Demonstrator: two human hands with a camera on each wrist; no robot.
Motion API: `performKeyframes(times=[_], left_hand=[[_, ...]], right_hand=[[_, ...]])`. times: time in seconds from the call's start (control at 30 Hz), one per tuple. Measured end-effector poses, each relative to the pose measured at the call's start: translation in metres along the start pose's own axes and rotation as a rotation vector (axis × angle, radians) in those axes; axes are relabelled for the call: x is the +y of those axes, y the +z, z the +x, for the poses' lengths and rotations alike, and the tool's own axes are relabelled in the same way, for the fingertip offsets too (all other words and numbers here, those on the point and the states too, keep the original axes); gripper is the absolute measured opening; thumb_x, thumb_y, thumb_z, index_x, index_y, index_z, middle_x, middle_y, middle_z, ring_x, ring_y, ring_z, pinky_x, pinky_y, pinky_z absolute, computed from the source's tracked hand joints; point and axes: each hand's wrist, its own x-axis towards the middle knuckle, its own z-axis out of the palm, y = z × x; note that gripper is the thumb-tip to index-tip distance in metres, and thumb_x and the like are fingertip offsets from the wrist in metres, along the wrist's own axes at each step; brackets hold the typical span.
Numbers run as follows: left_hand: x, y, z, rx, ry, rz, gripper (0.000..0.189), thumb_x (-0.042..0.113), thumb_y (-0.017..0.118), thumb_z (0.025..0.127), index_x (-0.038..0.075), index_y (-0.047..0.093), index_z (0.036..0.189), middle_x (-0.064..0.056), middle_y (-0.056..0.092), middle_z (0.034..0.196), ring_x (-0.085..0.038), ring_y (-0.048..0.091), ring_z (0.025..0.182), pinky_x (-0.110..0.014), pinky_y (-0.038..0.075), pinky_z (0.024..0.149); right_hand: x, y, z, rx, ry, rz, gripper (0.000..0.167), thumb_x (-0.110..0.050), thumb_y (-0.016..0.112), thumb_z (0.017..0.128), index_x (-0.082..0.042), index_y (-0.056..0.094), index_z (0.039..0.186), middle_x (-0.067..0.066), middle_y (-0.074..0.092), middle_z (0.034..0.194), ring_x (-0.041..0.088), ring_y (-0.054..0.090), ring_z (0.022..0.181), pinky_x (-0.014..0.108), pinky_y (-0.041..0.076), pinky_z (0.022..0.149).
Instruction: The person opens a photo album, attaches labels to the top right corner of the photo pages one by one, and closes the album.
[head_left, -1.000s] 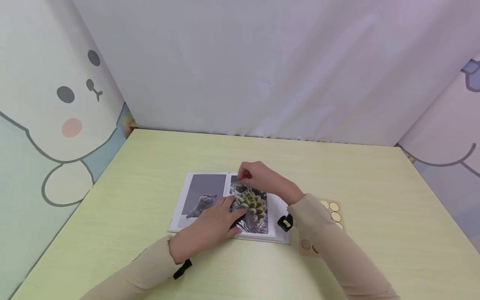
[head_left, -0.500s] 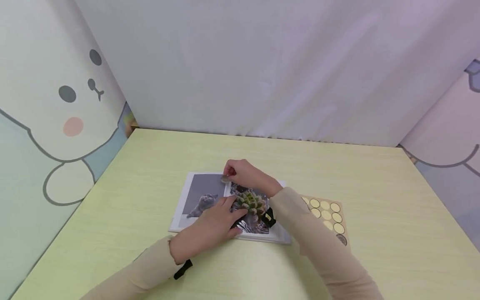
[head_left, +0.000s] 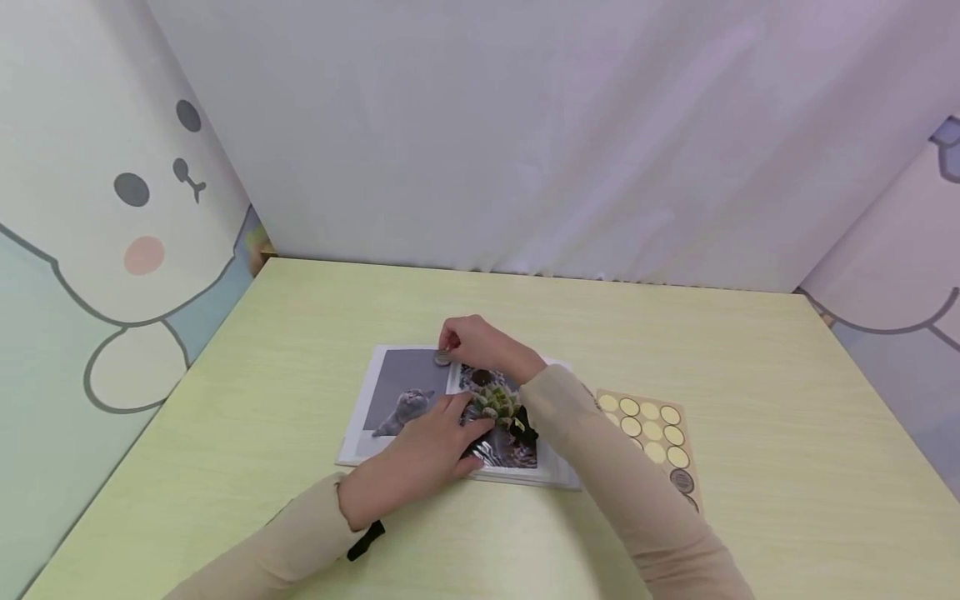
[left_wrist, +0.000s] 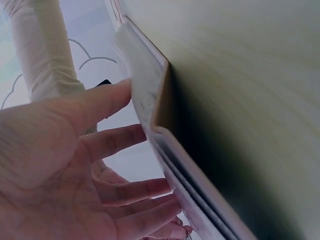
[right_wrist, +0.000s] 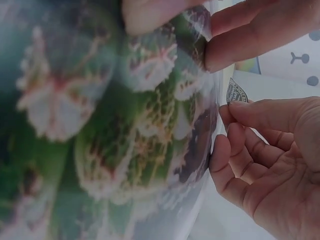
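Note:
An open photo album lies on the table, a grey cat photo on its left page and a succulent photo on its right. My left hand rests on the album's lower middle, fingers spread; the left wrist view has its fingertips against the page surface. Between thumb and index finger, my right hand pinches a round patterned sticker. That sticker is at the cat photo's upper right corner, by the spine. Whether it touches the page, I cannot tell. A dark round spot shows on the succulent photo.
Right of the album lies a tan sheet of round stickers, partly under the right forearm. The pale yellow-green table extends around both. A white curtain hangs behind it, with cartoon-printed cloth at the sides.
My right hand has moved left from the succulent photo's top to the cat photo's upper right corner, carrying the sticker. More of the sticker sheet shows. My left hand has stayed put.

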Motion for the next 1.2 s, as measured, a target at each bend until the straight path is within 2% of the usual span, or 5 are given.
performKeyframes(times=[0.27, 0.4, 0.67, 0.87, 1.2], left_hand=[[0.0, -0.002, -0.002, 0.0, -0.007, -0.043, 0.043, 0.036, 0.061, 0.088, 0.013, 0.057, 0.125, -0.024, 0.044, 0.133, -0.036, 0.048, 0.119, -0.041, 0.055, 0.08], [-0.001, -0.002, -0.003, 0.014, 0.005, -0.051, 0.043, 0.035, 0.062, 0.088, 0.012, 0.057, 0.124, -0.024, 0.045, 0.131, -0.036, 0.049, 0.117, -0.041, 0.055, 0.079], [-0.002, -0.003, -0.004, -0.014, -0.009, -0.087, 0.042, 0.032, 0.061, 0.089, 0.011, 0.056, 0.126, -0.025, 0.043, 0.134, -0.04, 0.048, 0.12, -0.045, 0.054, 0.079], [-0.003, -0.002, -0.005, -0.018, -0.007, -0.098, 0.04, 0.031, 0.06, 0.09, 0.011, 0.056, 0.125, -0.024, 0.044, 0.132, -0.038, 0.052, 0.114, -0.043, 0.055, 0.074], [-0.004, -0.001, -0.004, -0.019, -0.007, -0.106, 0.041, 0.032, 0.061, 0.089, 0.011, 0.056, 0.124, -0.024, 0.045, 0.132, -0.037, 0.056, 0.109, -0.043, 0.055, 0.073]], right_hand=[[-0.011, 0.003, 0.004, -0.035, 0.051, -0.082, 0.007, -0.008, 0.055, 0.092, -0.009, 0.06, 0.097, 0.006, 0.061, 0.096, 0.016, 0.056, 0.08, 0.026, 0.048, 0.066], [-0.016, 0.005, 0.006, -0.063, 0.077, -0.124, 0.012, -0.004, 0.052, 0.092, -0.008, 0.059, 0.101, 0.007, 0.061, 0.101, 0.017, 0.058, 0.085, 0.027, 0.049, 0.068], [-0.022, 0.01, 0.01, -0.103, 0.139, -0.21, 0.018, -0.001, 0.048, 0.092, -0.008, 0.057, 0.106, 0.006, 0.059, 0.104, 0.016, 0.056, 0.083, 0.026, 0.047, 0.067], [-0.025, 0.013, 0.013, -0.111, 0.162, -0.288, 0.02, -0.003, 0.049, 0.093, -0.006, 0.059, 0.109, 0.006, 0.061, 0.106, 0.016, 0.058, 0.086, 0.026, 0.048, 0.071], [-0.024, 0.016, 0.014, -0.122, 0.192, -0.302, 0.02, -0.002, 0.05, 0.092, -0.008, 0.062, 0.107, 0.006, 0.063, 0.105, 0.016, 0.059, 0.085, 0.026, 0.05, 0.071]])
